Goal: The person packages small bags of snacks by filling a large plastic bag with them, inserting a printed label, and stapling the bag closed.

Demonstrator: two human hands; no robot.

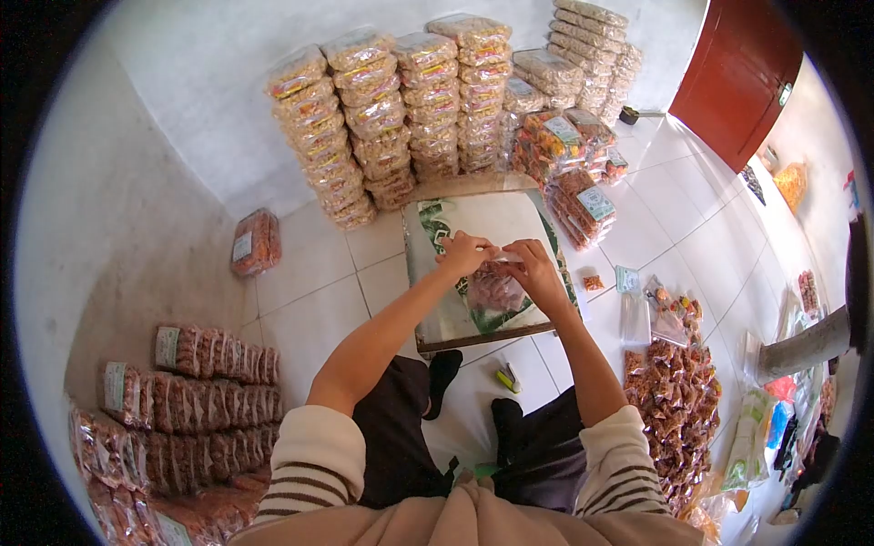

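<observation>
A clear plastic bag of reddish-brown snacks (494, 289) lies on a low table (437, 320) with a white and green top. Both hands are at the bag's upper end. My left hand (468, 254) pinches the left side of its gathered plastic edge. From the right, my right hand (535, 269) grips the same edge, its fingers bent over the plastic. The fingertips of the two hands are close together. A yellow-green stapler-like tool (509, 378) rests on the floor between my feet.
Tall stacks of packed snack bags (379, 114) stand along the back wall. Long bagged rows (214, 407) lie at left. On the right are a heap of small snack packets (671, 409), a grey post (806, 348) and a red door (736, 82).
</observation>
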